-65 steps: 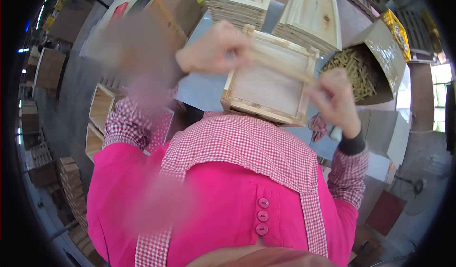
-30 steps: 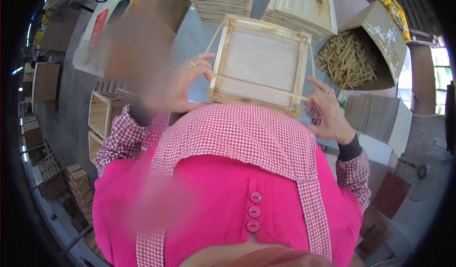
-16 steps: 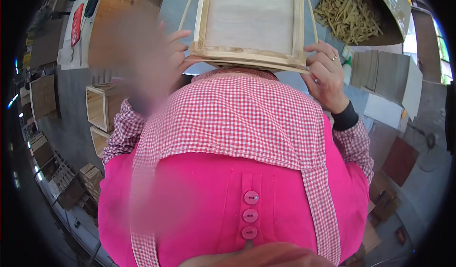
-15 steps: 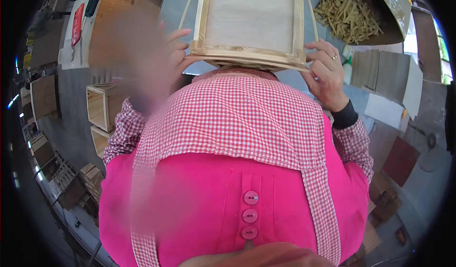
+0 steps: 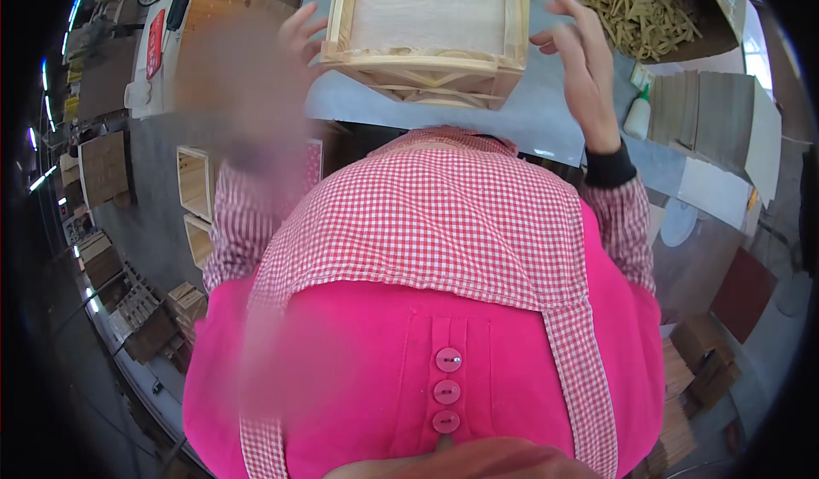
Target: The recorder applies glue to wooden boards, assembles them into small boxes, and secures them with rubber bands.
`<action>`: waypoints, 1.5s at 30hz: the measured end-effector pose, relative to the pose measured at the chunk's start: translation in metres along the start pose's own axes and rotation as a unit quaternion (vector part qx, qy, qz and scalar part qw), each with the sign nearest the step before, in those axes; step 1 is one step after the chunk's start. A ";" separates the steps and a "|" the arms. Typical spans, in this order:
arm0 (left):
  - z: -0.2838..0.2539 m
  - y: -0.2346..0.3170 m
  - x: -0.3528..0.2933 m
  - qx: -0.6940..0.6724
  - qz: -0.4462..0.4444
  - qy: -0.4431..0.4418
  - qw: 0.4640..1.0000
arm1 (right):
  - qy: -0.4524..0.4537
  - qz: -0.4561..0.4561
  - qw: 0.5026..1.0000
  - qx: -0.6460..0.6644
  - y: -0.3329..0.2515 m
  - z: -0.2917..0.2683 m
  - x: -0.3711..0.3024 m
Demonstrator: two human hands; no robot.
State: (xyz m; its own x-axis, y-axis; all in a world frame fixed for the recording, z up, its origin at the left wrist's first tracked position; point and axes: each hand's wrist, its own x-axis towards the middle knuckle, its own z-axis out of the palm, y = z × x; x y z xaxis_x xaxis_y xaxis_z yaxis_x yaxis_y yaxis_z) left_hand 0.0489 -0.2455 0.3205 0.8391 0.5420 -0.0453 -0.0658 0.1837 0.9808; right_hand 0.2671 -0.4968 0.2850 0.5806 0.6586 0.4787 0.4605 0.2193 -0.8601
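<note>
A wooden frame box with a pale flat panel on top lies on the table in front of me. Its near side shows crossing wooden slats. My left hand is beside the box's left side, fingers stretched and apart, with its lower part hidden by a blurred smudge. To the right of the box, my right hand is raised, its fingers spread and nothing visible in them. A small gap separates the right fingers from the wood. Whether the left fingertips touch the frame, I cannot tell.
At the upper right, a carton holds a heap of tan strips. Nearby stand a white bottle with a green tip and a stack of grey-brown sheets. Open wooden boxes are to the left. A brown board lies at the upper left.
Both hands have come away from the box's near corners, where they pulled thin tan strips along its sides. The box is set farther from my body, and its near side now shows.
</note>
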 end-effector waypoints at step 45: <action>0.003 -0.143 0.055 0.083 -0.176 0.008 0.981 | 0.139 0.351 0.926 -0.008 0.085 0.026 -0.133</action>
State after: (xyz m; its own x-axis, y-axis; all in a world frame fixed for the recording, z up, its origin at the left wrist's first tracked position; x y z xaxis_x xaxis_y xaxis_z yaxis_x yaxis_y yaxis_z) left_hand 0.1061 -0.2450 0.1780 0.7856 0.4811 -0.3891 0.3172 0.2268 0.9208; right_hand 0.2113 -0.5473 0.1433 0.8902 0.4235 -0.1678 -0.0863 -0.2048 -0.9750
